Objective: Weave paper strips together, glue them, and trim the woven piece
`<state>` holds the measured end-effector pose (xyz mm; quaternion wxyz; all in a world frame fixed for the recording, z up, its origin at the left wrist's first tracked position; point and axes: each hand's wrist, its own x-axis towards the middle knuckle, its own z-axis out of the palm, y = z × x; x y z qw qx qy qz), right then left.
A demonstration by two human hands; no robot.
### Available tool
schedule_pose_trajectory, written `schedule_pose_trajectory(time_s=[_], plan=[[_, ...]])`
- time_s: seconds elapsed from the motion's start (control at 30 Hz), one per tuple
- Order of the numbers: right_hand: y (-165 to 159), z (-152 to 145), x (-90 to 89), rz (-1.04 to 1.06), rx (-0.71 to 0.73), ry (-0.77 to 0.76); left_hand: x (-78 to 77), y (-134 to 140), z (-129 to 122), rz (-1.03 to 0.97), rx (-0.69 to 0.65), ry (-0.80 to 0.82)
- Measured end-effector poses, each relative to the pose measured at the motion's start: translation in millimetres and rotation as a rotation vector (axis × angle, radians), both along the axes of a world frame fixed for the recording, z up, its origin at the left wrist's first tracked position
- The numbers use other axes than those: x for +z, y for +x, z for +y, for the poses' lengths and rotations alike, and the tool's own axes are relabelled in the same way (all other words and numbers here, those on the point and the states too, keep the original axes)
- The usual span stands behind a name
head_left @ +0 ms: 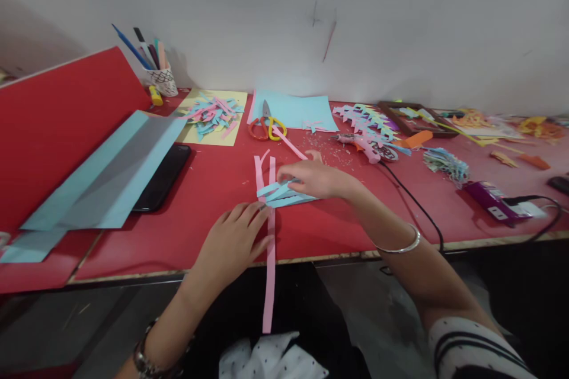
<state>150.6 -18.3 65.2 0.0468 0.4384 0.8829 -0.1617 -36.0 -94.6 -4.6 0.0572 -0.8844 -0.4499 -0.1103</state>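
Several light-blue paper strips [296, 201] lie bunched on the red table, fanned slightly apart. A long pink paper strip [271, 249] runs beneath their left end and hangs over the table's front edge toward my lap. My left hand [231, 240] rests open and palm down, its fingertips on the left end of the strips. My right hand [317, 177] is over the blue bunch with fingers curled and seems to pinch one blue strip; its grip is partly hidden. Another pink strip [288, 143] slants from the scissors toward the right hand.
Scissors [267, 124] lie behind the hands, beside blue sheets [306, 109]. Cut strips cover a yellow sheet [226, 139]. A glue gun [362, 145] trails a black cord. At left are a phone [166, 180], leaning blue paper [102, 183] and a pen cup [163, 80].
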Motion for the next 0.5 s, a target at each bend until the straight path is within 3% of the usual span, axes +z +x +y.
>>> schedule_pose_trajectory(time_s=[0.13, 0.3, 0.5], plan=[[-3, -2, 2.6, 0.076, -0.006, 0.027, 2.1, 2, 5, -0.1, 0.076, -0.024], [-14, -3, 6.8, 0.234, 0.0, 0.043, 12.1, 10, 20, -0.244, 0.244, -0.183], [-30, -5, 4.2, 0.375, 0.066, -0.017, 27.2, 20, 35, -0.143, 0.449, -0.359]])
